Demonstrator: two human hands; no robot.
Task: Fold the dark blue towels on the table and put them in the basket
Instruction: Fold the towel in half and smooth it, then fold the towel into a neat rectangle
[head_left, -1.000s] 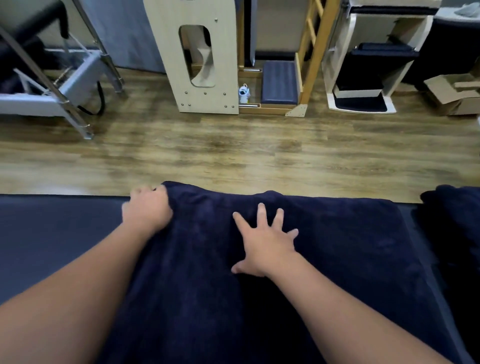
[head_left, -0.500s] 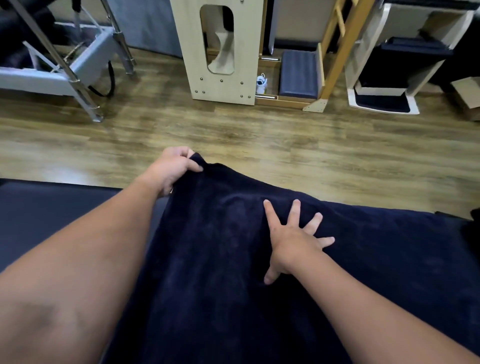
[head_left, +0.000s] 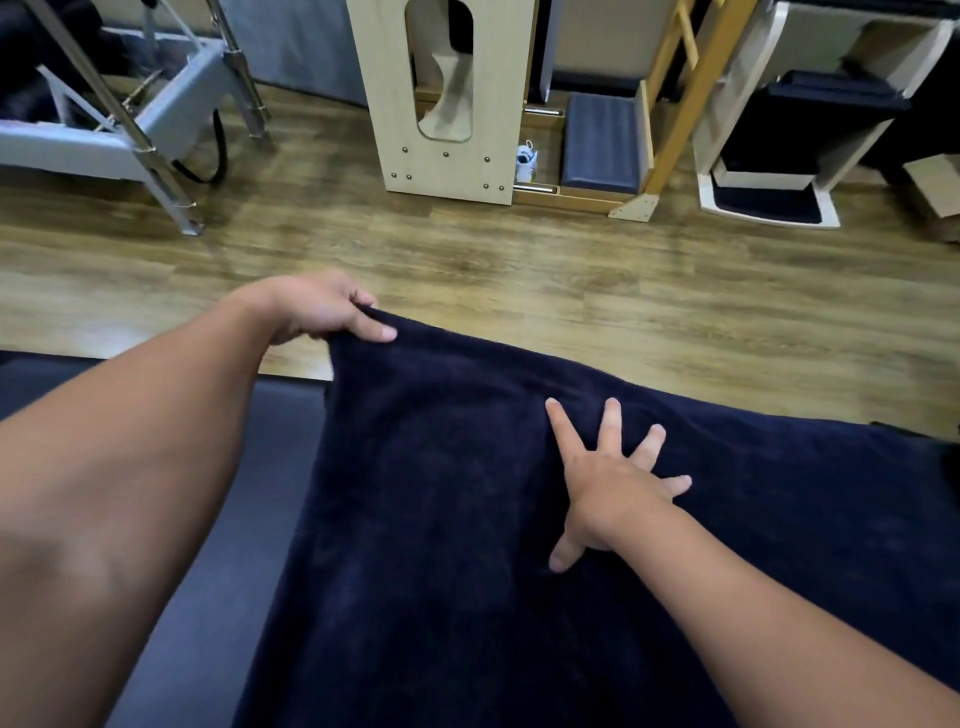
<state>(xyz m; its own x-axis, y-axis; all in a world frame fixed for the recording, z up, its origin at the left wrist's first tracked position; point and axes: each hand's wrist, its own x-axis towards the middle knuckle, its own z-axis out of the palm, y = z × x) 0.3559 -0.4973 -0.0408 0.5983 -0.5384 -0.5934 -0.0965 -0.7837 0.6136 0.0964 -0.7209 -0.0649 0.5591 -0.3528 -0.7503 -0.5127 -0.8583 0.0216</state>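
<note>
The left hand (head_left: 317, 306) has lifted the towel (head_left: 467, 519) corner off the table (head_left: 249, 519).

**Left hand pinching, right hand flat**

The left hand (head_left: 317, 306) is raised at the end of an outstretched forearm, thumb and fingers closed on a corner of the dark blue towel (head_left: 467, 519). The right hand (head_left: 613, 483) lies palm-down on it (fingers spread wide and straight).
</note>
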